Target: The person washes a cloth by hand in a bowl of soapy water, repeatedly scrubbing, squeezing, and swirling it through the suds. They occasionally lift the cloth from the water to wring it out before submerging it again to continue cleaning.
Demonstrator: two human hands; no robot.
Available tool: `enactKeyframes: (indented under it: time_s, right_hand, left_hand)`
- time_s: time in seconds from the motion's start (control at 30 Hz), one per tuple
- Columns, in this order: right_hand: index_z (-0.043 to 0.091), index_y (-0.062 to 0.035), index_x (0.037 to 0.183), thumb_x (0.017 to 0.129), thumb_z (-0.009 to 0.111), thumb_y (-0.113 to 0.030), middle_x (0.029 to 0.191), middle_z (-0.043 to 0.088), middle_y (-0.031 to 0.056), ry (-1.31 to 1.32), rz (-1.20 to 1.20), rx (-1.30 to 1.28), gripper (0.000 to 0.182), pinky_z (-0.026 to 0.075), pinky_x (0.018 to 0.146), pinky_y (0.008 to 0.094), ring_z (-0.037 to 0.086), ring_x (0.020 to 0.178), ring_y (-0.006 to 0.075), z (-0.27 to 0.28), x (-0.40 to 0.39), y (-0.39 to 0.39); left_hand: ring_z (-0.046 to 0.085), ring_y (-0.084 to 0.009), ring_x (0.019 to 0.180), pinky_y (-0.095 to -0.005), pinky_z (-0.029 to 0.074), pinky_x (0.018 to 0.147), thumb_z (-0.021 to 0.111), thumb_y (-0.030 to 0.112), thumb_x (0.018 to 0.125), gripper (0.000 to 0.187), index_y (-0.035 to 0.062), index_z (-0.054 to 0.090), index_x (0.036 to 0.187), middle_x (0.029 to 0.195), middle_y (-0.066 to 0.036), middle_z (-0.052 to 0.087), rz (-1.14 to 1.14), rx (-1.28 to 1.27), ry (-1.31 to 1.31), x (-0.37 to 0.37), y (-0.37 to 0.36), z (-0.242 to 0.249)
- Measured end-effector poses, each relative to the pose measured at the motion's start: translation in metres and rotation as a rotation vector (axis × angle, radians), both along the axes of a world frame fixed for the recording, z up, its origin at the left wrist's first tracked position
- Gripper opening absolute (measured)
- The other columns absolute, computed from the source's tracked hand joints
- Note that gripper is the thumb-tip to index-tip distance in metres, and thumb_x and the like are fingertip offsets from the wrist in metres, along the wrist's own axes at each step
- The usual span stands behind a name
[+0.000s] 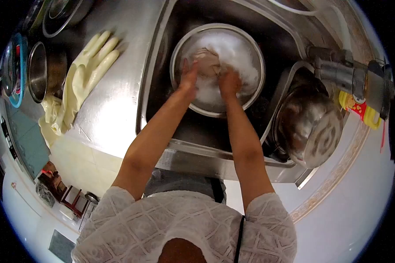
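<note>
A round metal basin (175, 51) with white suds (245, 70) and cloudy water stands in the sink. A wet pinkish-beige cloth (207, 61) lies bunched in the basin, between my two hands. My left hand (188, 83) is at the cloth's left side, its thumb against the fabric and its fingers stretched out and apart. Closed into a fist, my right hand (229, 83) grips the cloth's right edge. Suds and water hide the lower part of the cloth.
Pale yellow rubber gloves (81, 79) lie on the steel counter (118, 87) at left, near a metal pot (38, 72). An upturned metal bowl (311, 122) rests right of the sink (162, 105). The faucet (335, 72) stands behind the bowl.
</note>
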State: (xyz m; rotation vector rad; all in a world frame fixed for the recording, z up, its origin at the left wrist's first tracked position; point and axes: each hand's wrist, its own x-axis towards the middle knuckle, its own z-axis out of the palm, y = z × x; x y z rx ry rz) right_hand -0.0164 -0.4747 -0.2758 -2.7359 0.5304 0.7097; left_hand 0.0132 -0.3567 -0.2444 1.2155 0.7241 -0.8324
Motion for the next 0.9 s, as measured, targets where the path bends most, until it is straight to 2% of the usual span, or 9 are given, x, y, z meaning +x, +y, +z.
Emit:
enactKeyframes:
  time_s: [0.07, 0.17, 0.27, 0.3, 0.4, 0.47, 0.53, 0.7, 0.9]
  right_hand:
    - [0.051, -0.0153, 0.105, 0.066, 0.059, -0.020, 0.113, 0.044, 0.0114, 0.057, -0.094, -0.037, 0.040, 0.037, 0.082, 0.0442, 0.034, 0.111, 0.0313, -0.005, -0.005, 0.002]
    - [0.053, -0.0100, 0.096, 0.069, 0.053, -0.010, 0.104, 0.047, 0.0117, -0.562, 0.493, 0.022, 0.028, 0.037, 0.079, 0.0382, 0.041, 0.099, 0.0320, -0.025, -0.016, -0.010]
    - [0.055, -0.0049, 0.093, 0.064, 0.057, -0.008, 0.105, 0.049, 0.0103, -0.376, -0.322, 0.087, 0.029, 0.037, 0.081, 0.0350, 0.043, 0.099, 0.0264, -0.028, 0.009, -0.013]
    - [0.055, -0.0049, 0.093, 0.064, 0.057, -0.008, 0.105, 0.049, 0.0103, -0.380, -0.320, 0.085, 0.029, 0.037, 0.081, 0.0350, 0.043, 0.099, 0.0264, -0.035, 0.010, -0.012]
    - [0.053, -0.0011, 0.089, 0.062, 0.051, -0.001, 0.074, 0.053, 0.0073, -0.465, -0.817, 1.163, 0.027, 0.042, 0.062, 0.0292, 0.051, 0.066, 0.0208, 0.001, 0.006, 0.014]
    - [0.052, -0.0008, 0.090, 0.062, 0.052, -0.004, 0.075, 0.053, 0.0094, -0.681, -0.336, 1.065, 0.028, 0.041, 0.066, 0.0327, 0.051, 0.071, 0.0232, 0.009, -0.015, 0.025]
    - [0.053, -0.0031, 0.086, 0.062, 0.054, -0.008, 0.079, 0.052, 0.0107, -0.838, -0.032, 0.946, 0.025, 0.039, 0.069, 0.0370, 0.049, 0.073, 0.0275, 0.054, -0.023, 0.027]
    - [0.054, -0.0046, 0.081, 0.066, 0.058, -0.021, 0.076, 0.049, 0.0115, -0.934, 0.113, 0.650, 0.022, 0.039, 0.067, 0.0318, 0.046, 0.075, 0.0269, 0.104, -0.034, 0.055]
    - [0.056, -0.0108, 0.079, 0.062, 0.064, -0.030, 0.078, 0.050, 0.0114, -0.934, -0.097, 0.452, 0.027, 0.042, 0.056, 0.0402, 0.052, 0.073, 0.0290, 0.070, -0.009, 0.046]
  left_hand:
    - [0.016, -0.0301, 0.122, -0.0528, 0.016, 0.094, 0.048, 0.049, 0.076, 0.077, 0.0233, 0.001, 0.131, 0.135, -0.009, 0.012, 0.033, 0.026, 0.038, 0.002, -0.004, -0.013]
    - [0.017, -0.0290, 0.122, -0.0498, 0.017, 0.095, 0.048, 0.049, 0.076, 0.077, 0.0234, 0.000, 0.131, 0.134, -0.010, 0.013, 0.034, 0.012, -0.078, 0.006, -0.007, -0.012]
    - [0.018, -0.0277, 0.122, -0.0449, 0.018, 0.096, 0.048, 0.049, 0.076, 0.079, 0.0215, -0.001, 0.131, 0.135, -0.010, 0.012, 0.011, -0.010, 0.004, 0.014, -0.008, -0.006]
    - [0.018, -0.0277, 0.122, -0.0449, 0.018, 0.096, 0.048, 0.049, 0.076, 0.079, 0.0215, -0.001, 0.131, 0.135, -0.010, 0.012, 0.013, -0.013, 0.000, 0.013, -0.009, -0.018]
    - [0.028, -0.0278, 0.116, -0.0427, 0.026, 0.094, 0.049, 0.046, 0.076, 0.071, 0.0168, 0.013, 0.130, 0.130, -0.012, 0.023, 0.245, -0.298, -0.052, 0.013, -0.014, -0.050]
    - [0.041, -0.0240, 0.103, -0.0346, 0.035, 0.087, 0.052, 0.041, 0.076, 0.054, 0.0089, 0.038, 0.116, 0.116, -0.011, 0.040, 0.376, -0.725, 0.319, 0.020, -0.002, -0.048]
    - [0.044, -0.0244, 0.099, -0.0344, 0.037, 0.085, 0.052, 0.040, 0.076, 0.051, 0.0067, 0.040, 0.113, 0.112, -0.010, 0.043, 0.335, -0.726, 0.201, 0.016, 0.003, -0.039]
    - [0.044, -0.0241, 0.097, -0.0323, 0.038, 0.084, 0.049, 0.044, 0.077, 0.053, 0.0059, 0.042, 0.113, 0.108, -0.011, 0.047, 0.192, -0.882, 0.222, 0.008, -0.004, 0.010]
    - [0.046, -0.0167, 0.083, -0.0316, 0.037, 0.077, 0.043, 0.051, 0.078, 0.049, 0.0061, 0.052, 0.097, 0.088, -0.007, 0.051, 0.125, -0.411, 0.006, 0.002, -0.011, 0.031]
